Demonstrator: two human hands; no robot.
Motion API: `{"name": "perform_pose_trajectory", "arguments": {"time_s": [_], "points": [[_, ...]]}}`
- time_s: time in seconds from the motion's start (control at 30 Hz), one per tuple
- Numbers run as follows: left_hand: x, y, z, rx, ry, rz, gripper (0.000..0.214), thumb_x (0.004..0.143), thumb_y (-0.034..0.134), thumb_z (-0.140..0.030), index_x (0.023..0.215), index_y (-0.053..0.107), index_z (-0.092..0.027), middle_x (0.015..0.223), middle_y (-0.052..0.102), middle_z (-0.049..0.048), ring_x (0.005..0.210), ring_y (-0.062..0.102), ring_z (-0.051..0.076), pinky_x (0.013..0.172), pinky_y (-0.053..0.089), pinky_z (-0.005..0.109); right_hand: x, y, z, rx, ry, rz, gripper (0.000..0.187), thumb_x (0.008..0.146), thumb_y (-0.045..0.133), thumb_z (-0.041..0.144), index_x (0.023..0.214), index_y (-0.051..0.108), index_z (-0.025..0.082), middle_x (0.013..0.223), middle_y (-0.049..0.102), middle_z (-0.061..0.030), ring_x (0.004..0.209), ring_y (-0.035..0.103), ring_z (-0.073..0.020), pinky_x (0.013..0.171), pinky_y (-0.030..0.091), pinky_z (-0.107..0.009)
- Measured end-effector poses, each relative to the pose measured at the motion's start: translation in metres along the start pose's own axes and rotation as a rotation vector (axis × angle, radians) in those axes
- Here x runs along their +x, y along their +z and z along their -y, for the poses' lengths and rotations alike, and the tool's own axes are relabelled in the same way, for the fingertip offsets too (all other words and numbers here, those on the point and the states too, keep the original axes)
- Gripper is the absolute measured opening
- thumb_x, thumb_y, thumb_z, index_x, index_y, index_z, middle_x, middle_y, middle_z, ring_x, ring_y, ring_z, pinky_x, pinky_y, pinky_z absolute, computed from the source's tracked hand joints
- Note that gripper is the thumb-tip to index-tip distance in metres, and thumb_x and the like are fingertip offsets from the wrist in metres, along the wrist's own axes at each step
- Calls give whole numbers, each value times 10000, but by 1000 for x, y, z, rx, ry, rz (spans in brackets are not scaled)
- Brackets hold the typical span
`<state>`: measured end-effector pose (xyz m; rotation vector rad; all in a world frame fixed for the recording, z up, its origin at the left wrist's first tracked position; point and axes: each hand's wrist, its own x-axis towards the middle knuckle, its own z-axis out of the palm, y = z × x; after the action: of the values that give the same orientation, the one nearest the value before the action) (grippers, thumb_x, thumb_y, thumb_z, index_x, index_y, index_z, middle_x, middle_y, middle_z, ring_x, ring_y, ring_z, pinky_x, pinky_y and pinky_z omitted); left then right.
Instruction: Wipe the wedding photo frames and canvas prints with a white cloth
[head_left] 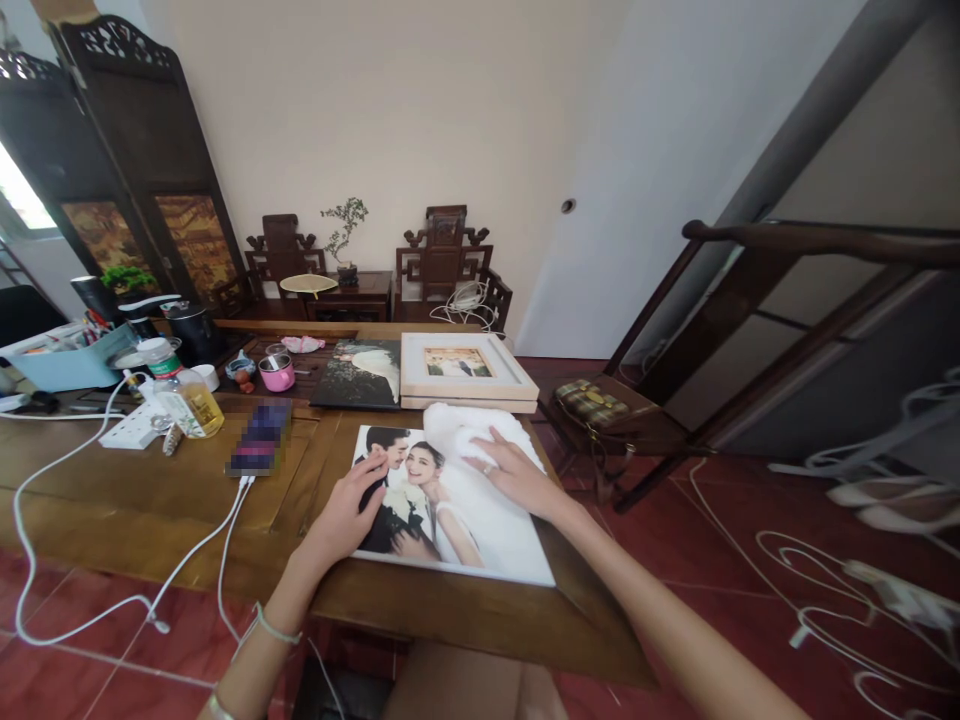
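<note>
The step in hand looks like wiping a wedding photo panel (442, 508), which lies flat near the front edge of the wooden surface (480, 625). The right hand (514, 472) rests on a bunched white cloth (444, 420) over the panel's upper right part, its fingers loosely spread; whether that grip pinches the cloth or only presses it down, I cannot tell. The left hand (358, 505) lies across the panel's left side with fingers apart, its grip wide and closed on nothing, probably steadying it.

Just behind the panel are a light-framed picture (517, 377) and a dark photo board (341, 385), side by side. A phone (260, 440) with cables plugged in lies to the left, clear of the work.

The next move seems to call for light, even pressure from the right hand across the glossy face, with the left hand bracing the edge against sliding.
</note>
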<state>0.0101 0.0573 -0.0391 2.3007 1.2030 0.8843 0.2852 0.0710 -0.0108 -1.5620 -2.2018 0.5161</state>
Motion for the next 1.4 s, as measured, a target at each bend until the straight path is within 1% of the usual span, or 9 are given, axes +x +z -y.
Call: {"name": "perform_pose_trajectory", "arguments": {"time_s": [0.2,0.3,0.4,0.5,0.77,0.87,1.03,1.23,1.4], "points": [[-1,2,4,-20,13,-23,352,891,426,-246,1221,545,-221,1362,480,74,1295,397,221,1085,314,456,-63,11,30,-51,-160,-6,230,834,395,207,951,593,208,1416,400,-74,1372,135,-274,1076,213,-564],[-1,4,4,-37,15,-34,346,890,428,-246,1212,549,-219,1359,483,78,1293,400,219,1084,313,455,-107,15,50,-42,-193,67,185,810,436,174,895,597,202,1478,273,-59,1373,28,-296,1053,268,-564],[-1,4,3,-30,29,-34,345,894,419,-242,1214,544,-216,1357,484,79,1292,400,213,1083,317,451,-129,13,64,-19,-299,172,205,759,469,112,880,608,203,1473,281,-51,1371,67,-286,1070,266,-532],[0,3,2,-16,17,-22,347,895,416,-239,1217,544,-208,1359,482,83,1295,395,215,1085,315,447,-119,8,65,-24,-321,210,196,765,474,117,867,618,200,1458,314,-49,1368,108,-277,1087,244,-513],[0,0,2,-2,8,14,355,899,409,-244,1231,533,-227,1379,461,65,1302,386,214,1084,320,450,-15,5,23,-33,-160,60,308,880,399,291,1105,593,215,1383,452,-44,1344,251,-271,1089,237,-499],[0,-1,2,-4,5,21,354,901,407,-250,1230,535,-224,1383,456,60,1309,376,210,1089,314,448,4,7,17,-44,-116,11,337,889,370,308,1141,572,212,1322,520,-55,1330,289,-268,1095,210,-513],[1,-1,0,-22,28,-14,348,896,422,-247,1219,549,-218,1357,487,69,1286,411,212,1087,321,445,-28,15,38,-77,-275,-11,309,800,399,141,1032,596,188,1359,473,-106,1349,236,-256,1093,133,-562],[2,-1,-2,-35,31,-22,351,888,436,-233,1216,555,-203,1350,493,85,1281,418,219,1085,325,442,-100,14,80,-50,-370,206,360,652,436,36,923,629,173,1464,291,-98,1366,138,-270,1104,135,-536],[2,-1,-2,-34,37,-29,350,886,434,-221,1215,554,-209,1349,495,80,1279,422,217,1085,328,447,-95,7,73,12,-355,244,353,764,441,99,1053,615,202,1436,358,-63,1358,195,-240,1115,178,-485]]}}
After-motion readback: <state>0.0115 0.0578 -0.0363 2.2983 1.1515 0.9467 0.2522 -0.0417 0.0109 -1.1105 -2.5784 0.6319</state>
